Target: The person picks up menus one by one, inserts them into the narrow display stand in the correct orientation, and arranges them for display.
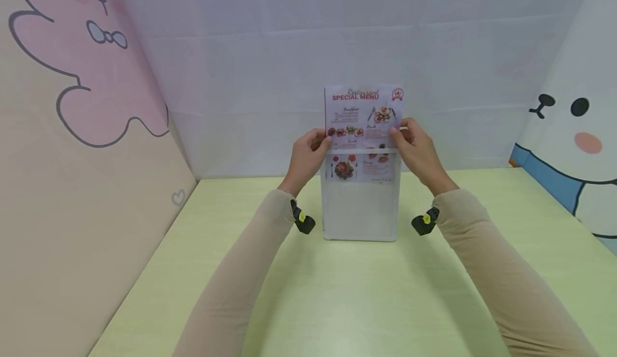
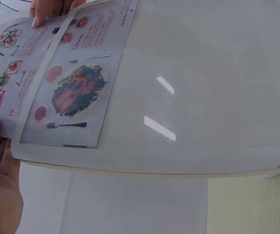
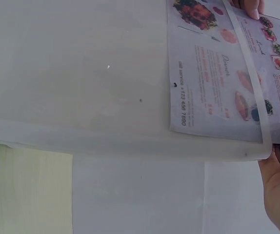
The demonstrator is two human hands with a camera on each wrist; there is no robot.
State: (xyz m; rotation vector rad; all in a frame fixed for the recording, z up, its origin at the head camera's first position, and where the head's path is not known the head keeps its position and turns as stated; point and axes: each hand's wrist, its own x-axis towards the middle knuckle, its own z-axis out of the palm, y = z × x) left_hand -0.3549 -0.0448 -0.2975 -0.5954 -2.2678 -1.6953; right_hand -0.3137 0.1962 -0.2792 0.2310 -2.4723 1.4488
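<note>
A printed restaurant menu sheet (image 1: 363,113) stands upright, its lower part behind the clear front of a white-framed display stand (image 1: 359,212) on the table. Food pictures and the "Dinner" text show through the clear front in both wrist views. My left hand (image 1: 308,156) pinches the sheet's left edge just above the stand's top rim, thumb in front. On the opposite edge my right hand (image 1: 419,151) pinches the sheet at about the same height, thumb in front. Behind the sheet, the other fingers are partly hidden. Below the sheet's bottom edge the stand's panel (image 2: 203,87) is plain.
The stand rests on a pale yellow-green table (image 1: 337,298). Behind it hangs a white cloth backdrop (image 1: 270,68). Side panels with cartoon figures, a pink one (image 1: 111,78) at left and a white one (image 1: 578,132) at right, border the table.
</note>
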